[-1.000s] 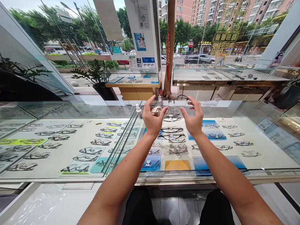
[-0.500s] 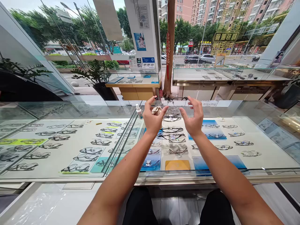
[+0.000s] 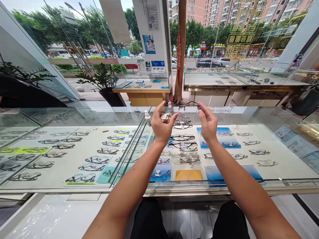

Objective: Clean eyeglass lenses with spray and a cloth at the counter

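Eyeglasses [image 3: 184, 107]: dark upper rims, 2 clear lenses, held up between left hand [image 3: 161, 128] and right hand [image 3: 208, 126]
Cloth [image 3: 165, 118]: pale, crumpled, in left hand

The right hand [image 3: 209, 125] now sits slightly farther right, its thumb [image 3: 202, 116] raised near the end of the black-rimmed eyeglasses [image 3: 191, 108].

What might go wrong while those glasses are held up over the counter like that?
The eyeglasses are held only at their ends by the fingers of the left hand and right hand, so they might slip onto the glass counter.

The bunched cloth, also in the left hand, could drop.

The small spray bottle beside that hand might get knocked over.
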Available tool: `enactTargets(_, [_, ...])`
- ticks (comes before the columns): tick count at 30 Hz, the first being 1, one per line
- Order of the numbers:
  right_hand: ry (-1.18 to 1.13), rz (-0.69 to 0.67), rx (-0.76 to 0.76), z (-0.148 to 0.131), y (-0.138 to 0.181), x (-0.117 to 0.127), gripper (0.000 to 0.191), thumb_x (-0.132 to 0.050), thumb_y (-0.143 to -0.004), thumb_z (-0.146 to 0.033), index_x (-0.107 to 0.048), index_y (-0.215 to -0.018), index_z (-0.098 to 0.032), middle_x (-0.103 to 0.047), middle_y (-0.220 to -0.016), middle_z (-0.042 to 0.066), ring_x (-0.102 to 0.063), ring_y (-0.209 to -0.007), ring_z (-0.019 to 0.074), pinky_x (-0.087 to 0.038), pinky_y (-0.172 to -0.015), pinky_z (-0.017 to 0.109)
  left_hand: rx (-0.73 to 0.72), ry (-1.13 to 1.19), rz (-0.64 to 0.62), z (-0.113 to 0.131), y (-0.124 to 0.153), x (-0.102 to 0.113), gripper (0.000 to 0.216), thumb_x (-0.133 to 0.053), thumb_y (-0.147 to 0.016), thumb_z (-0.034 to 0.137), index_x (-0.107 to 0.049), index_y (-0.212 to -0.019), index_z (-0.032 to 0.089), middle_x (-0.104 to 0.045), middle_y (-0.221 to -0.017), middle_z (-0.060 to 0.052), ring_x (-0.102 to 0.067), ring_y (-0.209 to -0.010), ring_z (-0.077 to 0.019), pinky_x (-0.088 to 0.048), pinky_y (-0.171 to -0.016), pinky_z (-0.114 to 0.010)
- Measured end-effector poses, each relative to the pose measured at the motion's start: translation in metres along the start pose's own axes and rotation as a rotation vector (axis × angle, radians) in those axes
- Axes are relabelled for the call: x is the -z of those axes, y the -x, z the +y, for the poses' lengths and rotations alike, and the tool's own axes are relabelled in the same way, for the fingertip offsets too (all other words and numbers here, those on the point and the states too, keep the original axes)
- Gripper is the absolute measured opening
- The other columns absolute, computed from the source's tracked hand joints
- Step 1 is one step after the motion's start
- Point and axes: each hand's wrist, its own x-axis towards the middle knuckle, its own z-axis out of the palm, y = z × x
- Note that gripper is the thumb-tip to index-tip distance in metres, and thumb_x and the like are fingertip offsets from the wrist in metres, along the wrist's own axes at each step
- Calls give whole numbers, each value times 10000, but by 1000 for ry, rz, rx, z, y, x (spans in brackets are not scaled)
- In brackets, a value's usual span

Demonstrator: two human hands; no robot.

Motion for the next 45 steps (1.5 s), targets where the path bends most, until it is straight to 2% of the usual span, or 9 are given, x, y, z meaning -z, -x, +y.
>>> enactTargets(7, [-78, -21, -74, 2, -8, 5, 360, -654, -1071, -522, -839, -1290, -305, -816, -1383, 107, -784, -1252, 296, -682, -1024, 524, -31, 16, -27, -4, 0, -1, 736, -846, -917, 699, -633, -1508, 315, -718, -1473, -113, -653, -782, -158, -562, -779, -372])
enactTargets(15, [-250, -21, -213, -8, -8, 6, 280, -794, -971, -538, -863, -1141, -327, -838, -1321, 60, -769, -1202, 265, -630, -1106, 489, -134, 22, 1, -7, -1, -3, 689, -880, -928, 613, -638, -1492, 299, -739, -1433, -105, -651, -772, -141, -535, -713, -333])
enactTargets(22, [-300, -44, -254, -8, -10, 6, 217, -777, -973, -484, -839, -1091, -313, -840, -1292, 51, -757, -1015, 218, -629, -1017, 455, -94, 45, -38, -7, 0, -3, 685, -889, -924, 598, -635, -1496, 318, -739, -1434, -96, -625, -738, -133, -526, -706, -338])
enactTargets(28, [-358, -58, -286, -10, -10, 5, 192, -756, -974, -463, -823, -1058, -303, -846, -1279, 51, -742, -959, 201, -614, -974, 431, -72, 58, -59, -8, 0, -3, 696, -902, -906, 607, -642, -1483, 318, -737, -1442, -92, -622, -733, -130, -524, -702, -339])
enactTargets(34, [-383, -52, -284, -8, -10, 4, 224, -795, -948, -505, -801, -1027, -295, -857, -1204, 53, -729, -913, 193, -604, -950, 416, -74, 67, -63, -8, 0, -5, 688, -899, -910, 608, -645, -1474, 307, -737, -1458, -108, -725, -892, -185, -584, -789, -360])
enactTargets(40, [-376, -37, -305, -2, -10, 4, 262, -814, -931, -527, -778, -1026, -285, -852, -1129, 62, -726, -892, 196, -573, -855, 387, -49, 100, -96, -11, 2, -7, 676, -910, -909, 581, -635, -1458, 300, -748, -1460, -125, -737, -1294, -292, -623, -951, -391])
enactTargets(45, [-364, -46, -312, -1, -11, 4, 324, -829, -910, -576, -763, -1035, -284, -842, -1105, 58, -722, -882, 195, -571, -848, 379, -18, 131, -122, -12, 2, -8, 666, -918, -903, 553, -614, -1447, 318, -745, -1467, -121, -740, -1333, -294, -642, -971, -400])
